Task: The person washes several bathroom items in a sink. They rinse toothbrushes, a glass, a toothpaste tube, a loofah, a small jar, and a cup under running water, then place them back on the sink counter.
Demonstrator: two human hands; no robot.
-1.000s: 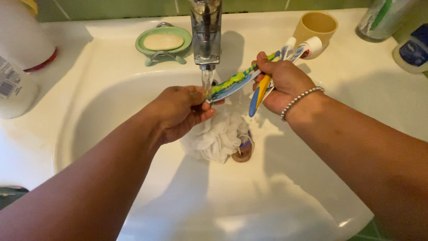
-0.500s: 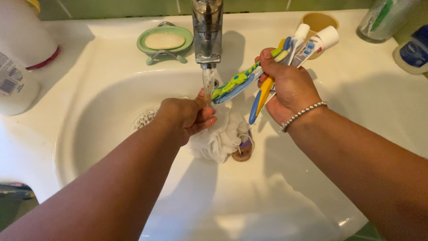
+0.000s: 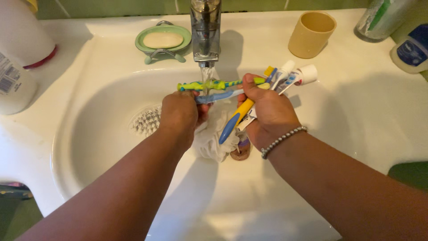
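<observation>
Toothbrushes: three counted, all gripped at the handle end by the right hand. Green-and-yellow toothbrush and blue toothbrush lay nearly level, long axes running left from the right hand, heads passing under the water stream below the tap. Third, a yellow-and-blue toothbrush, hung down and left out of the same fist. Right hand was closed tight around these handles plus two toothpaste tubes, white caps pointing toward the sink's back right corner. Left hand sat directly below the brush heads, fingers curled, fingertips at the blue brush; whether it actually pinched the bristles could not be told. Left hand was nearer the heads, right hand nearer the handles. One white mesh sponge lay in the basin under both hands. One yellow cup stood at the sink's back right, one green soap dish at back left of the tap.
</observation>
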